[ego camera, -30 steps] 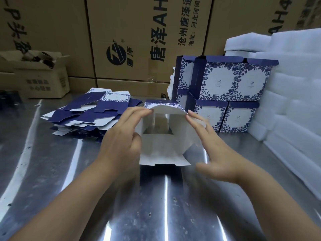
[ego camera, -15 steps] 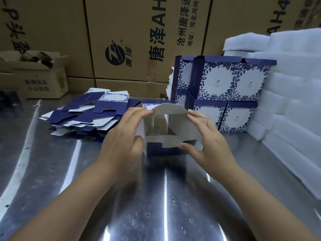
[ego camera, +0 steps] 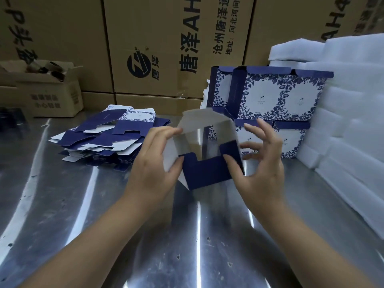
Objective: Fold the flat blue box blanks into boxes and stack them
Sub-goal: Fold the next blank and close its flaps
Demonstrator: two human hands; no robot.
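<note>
The left hand (ego camera: 153, 163) grips a half-folded box (ego camera: 207, 173) by its left wall; the right hand (ego camera: 264, 165) pinches its blue flap (ego camera: 209, 169). A pile of flat blanks (ego camera: 108, 140) lies left, folded boxes (ego camera: 280, 94) behind.

Here's the half-folded box (ego camera: 207, 173): front flap solid navy, inside walls plain white, going greyish in shadow. Left of it, the flat blanks (ego camera: 108, 140) are navy & white mixed, and one on top has a white panel ringed by a navy leaf border. Behind, the finished boxes (ego camera: 276, 96): white faces w/ a dense navy leaf-and-vine pattern round each, top flaps solid navy (tiny dark logo mid-panel, too small to read). Foam sheets (ego camera: 349, 121) at right, all white. Big cartons (ego camera: 158, 38) at back are brown w/ black print. Small carton (ego camera: 52, 96): same brown, dark print. Tabletop (ego camera: 62, 204): silver-grey, bright white streaks.
</note>
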